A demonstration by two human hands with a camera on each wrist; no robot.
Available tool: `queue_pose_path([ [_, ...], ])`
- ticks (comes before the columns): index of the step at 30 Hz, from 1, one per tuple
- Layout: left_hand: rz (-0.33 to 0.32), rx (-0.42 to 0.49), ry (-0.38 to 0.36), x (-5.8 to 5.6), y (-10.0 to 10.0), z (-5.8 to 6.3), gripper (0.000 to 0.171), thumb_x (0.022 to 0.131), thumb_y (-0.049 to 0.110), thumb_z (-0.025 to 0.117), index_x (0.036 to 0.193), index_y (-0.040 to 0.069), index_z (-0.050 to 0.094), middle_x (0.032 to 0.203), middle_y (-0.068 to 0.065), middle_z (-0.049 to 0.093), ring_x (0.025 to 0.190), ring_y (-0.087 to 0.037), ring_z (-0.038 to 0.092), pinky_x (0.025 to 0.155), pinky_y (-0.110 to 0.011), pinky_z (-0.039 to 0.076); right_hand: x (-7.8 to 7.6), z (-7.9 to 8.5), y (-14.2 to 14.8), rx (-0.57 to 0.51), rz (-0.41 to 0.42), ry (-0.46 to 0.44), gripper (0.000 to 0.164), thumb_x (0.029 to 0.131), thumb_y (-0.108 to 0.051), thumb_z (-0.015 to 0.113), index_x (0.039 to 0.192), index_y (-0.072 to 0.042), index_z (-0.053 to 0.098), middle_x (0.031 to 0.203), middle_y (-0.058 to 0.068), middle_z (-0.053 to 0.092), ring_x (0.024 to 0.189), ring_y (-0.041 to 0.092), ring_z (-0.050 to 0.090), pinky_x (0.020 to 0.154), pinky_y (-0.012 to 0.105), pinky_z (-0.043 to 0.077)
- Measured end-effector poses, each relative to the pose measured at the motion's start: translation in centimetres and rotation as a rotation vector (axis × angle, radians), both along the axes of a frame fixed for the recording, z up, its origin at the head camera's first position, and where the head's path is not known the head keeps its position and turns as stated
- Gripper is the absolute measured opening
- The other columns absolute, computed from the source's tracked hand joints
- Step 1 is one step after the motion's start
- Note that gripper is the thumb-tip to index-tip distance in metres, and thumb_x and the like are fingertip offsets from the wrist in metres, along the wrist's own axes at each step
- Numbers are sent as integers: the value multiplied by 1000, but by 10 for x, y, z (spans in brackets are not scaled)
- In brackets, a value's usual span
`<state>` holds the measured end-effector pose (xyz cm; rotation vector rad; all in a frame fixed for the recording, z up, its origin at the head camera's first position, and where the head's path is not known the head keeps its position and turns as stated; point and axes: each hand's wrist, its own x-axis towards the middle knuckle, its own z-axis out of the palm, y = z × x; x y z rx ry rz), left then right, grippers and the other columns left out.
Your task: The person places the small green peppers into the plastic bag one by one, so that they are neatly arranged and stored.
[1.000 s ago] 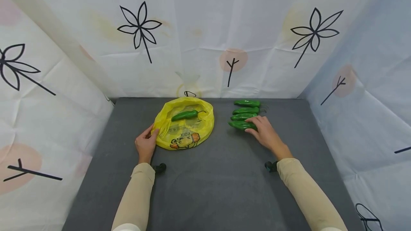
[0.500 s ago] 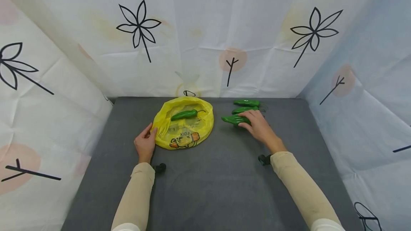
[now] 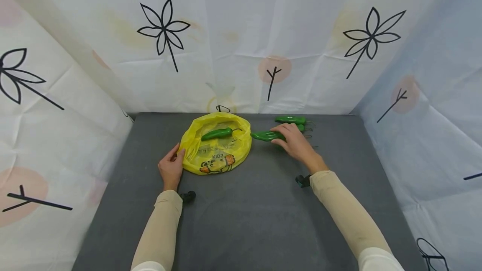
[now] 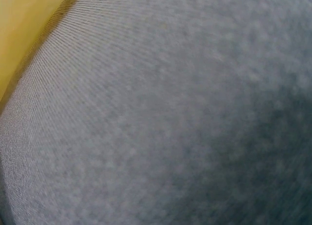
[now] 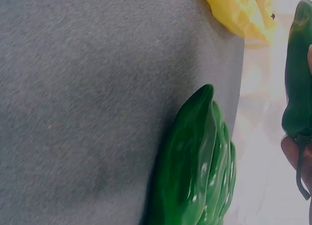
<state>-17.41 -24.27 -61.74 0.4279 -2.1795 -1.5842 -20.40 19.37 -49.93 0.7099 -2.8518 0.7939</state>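
Observation:
My left hand (image 3: 171, 170) pinches the left rim of a yellow plastic bag (image 3: 242, 149), which lies spread with its mouth wide. Inside the bag rests one green chili pepper (image 3: 217, 134). My right hand (image 3: 295, 143) grips another green chili pepper (image 3: 263, 136) above the table, its tip reaching the bag's right edge in the head view. Beneath and behind that hand lies a row of green chili peppers (image 3: 290, 119), partly hidden. In the right wrist view, the held pepper shows at the right edge, apart from the row of peppers (image 5: 187, 166).
The dark grey table (image 3: 241, 221) runs up to a patterned white cloth (image 3: 241, 32) at the back and sides. Each wrist carries a small black camera, the left one (image 3: 188, 197) close to the table. Yellow bag film (image 4: 24, 35) fills a corner of the left wrist view.
My right hand has picked the nearest green chili pepper from the row and carried it left toward the bag. My left hand stays on the bag's rim.

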Motion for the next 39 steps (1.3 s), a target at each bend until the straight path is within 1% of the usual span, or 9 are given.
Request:
queue_pose_path([
  [8, -5, 2, 1, 0, 0, 2, 40, 92, 38, 76, 129, 23, 73, 129, -9, 73, 80, 7, 61, 72, -4, 45, -5, 2, -15, -10, 25, -19, 42, 93, -23, 75, 132, -9, 68, 129, 11, 66, 115, 33, 54, 100, 51, 44],
  [13, 6, 2, -6, 1, 0, 0, 39, 92, 37, 76, 129, 23, 73, 128, -8, 73, 79, 6, 60, 73, -6, 45, -9, 1, -24, -12, 54, -11, 41, 94, -23, 74, 132, -9, 68, 127, 11, 67, 114, 32, 54, 99, 49, 44],
  [18, 10, -6, -14, 0, 0, -1, 40, 92, 40, 76, 129, 24, 73, 127, -6, 74, 79, 4, 60, 73, -8, 46, -14, 4, -35, -24, 78, 1, 41, 93, -23, 74, 132, -9, 68, 126, 10, 68, 112, 30, 56, 98, 48, 45],
  [23, 5, -2, -17, -1, 0, -1, 42, 91, 44, 76, 129, 26, 73, 128, -4, 74, 80, 3, 60, 73, -8, 46, -19, 6, -48, -2, 107, 5, 42, 94, -27, 73, 132, -10, 69, 127, 9, 68, 114, 29, 57, 99, 46, 44],
  [26, 8, -2, -27, -1, 0, 1, 43, 91, 44, 76, 129, 24, 73, 128, -4, 74, 80, 4, 60, 74, -8, 46, -22, 9, -57, 19, 117, -16, 41, 95, -28, 72, 133, -12, 68, 130, 8, 67, 116, 28, 56, 101, 45, 44],
  [31, 9, -6, -35, -2, 0, 5, 42, 92, 41, 76, 130, 22, 73, 128, -7, 73, 81, 4, 60, 74, -8, 45, -25, 15, -72, 22, 136, -42, 42, 97, -28, 70, 135, -13, 66, 132, 9, 66, 119, 29, 55, 102, 46, 45],
  [39, 10, 3, -38, 0, -1, 3, 41, 91, 42, 76, 129, 25, 73, 128, -5, 74, 81, 4, 60, 74, -9, 46, -30, 12, -91, 70, 143, -66, 43, 98, -33, 67, 137, -16, 66, 132, 6, 66, 122, 28, 55, 105, 45, 46],
])
